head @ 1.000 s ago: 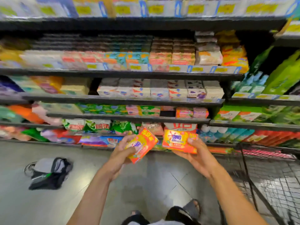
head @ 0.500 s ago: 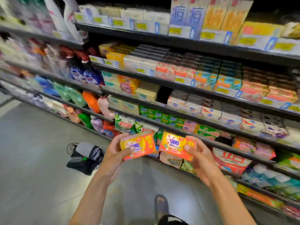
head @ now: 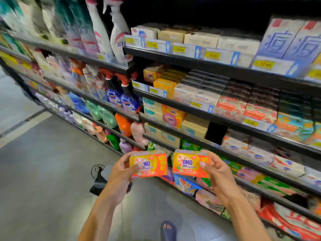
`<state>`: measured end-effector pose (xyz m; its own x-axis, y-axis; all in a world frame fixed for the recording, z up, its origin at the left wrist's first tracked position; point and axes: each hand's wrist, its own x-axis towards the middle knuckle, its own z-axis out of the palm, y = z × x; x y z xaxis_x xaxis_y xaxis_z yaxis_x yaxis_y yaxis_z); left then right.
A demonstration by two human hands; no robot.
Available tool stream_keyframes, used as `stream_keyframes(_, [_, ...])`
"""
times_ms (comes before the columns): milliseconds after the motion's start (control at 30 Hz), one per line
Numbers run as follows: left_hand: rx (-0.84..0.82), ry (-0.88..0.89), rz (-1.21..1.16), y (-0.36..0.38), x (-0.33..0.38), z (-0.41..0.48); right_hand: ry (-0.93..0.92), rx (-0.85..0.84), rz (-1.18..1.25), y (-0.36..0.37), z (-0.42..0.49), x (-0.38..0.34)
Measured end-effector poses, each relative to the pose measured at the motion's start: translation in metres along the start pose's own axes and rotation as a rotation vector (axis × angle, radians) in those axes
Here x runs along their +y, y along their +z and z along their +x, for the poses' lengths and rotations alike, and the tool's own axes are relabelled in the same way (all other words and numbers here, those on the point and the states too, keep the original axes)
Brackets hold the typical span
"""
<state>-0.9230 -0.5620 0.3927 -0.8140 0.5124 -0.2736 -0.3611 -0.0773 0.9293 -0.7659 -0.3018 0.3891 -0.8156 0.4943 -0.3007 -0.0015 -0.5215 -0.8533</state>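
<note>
Holds the left OMO pack clamped in the left hand and the right OMO pack in the right hand, side by side, just apart, before the shelves.

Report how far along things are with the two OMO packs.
Done: both orange packs look already taken off the shelves. In hand: the left hand grips the left pack and the right hand grips the right pack, held side by side, labels toward the camera, a small gap between them. Left: neither pack has been set down or put back anywhere, and where they should go cannot be told.
</note>
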Motion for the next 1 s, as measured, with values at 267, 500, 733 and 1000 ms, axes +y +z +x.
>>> stream_keyframes(267, [0.049,0.035,-0.039,-0.049,0.047,0.085,0.003,-0.042,-0.023,0.070,0.084,-0.023])
stream_keyframes(500, [-0.005,0.039,-0.070,-0.101,0.085,0.153,-0.068,-0.013,-0.047,0.135,0.131,-0.030])
stream_keyframes(733, [-0.124,0.028,-0.001,-0.155,0.136,0.221,-0.194,0.152,-0.118,0.209,0.173,-0.031])
stream_keyframes(1000, [-0.266,0.029,0.047,-0.191,0.176,0.279,-0.355,0.229,-0.302,0.276,0.189,-0.043])
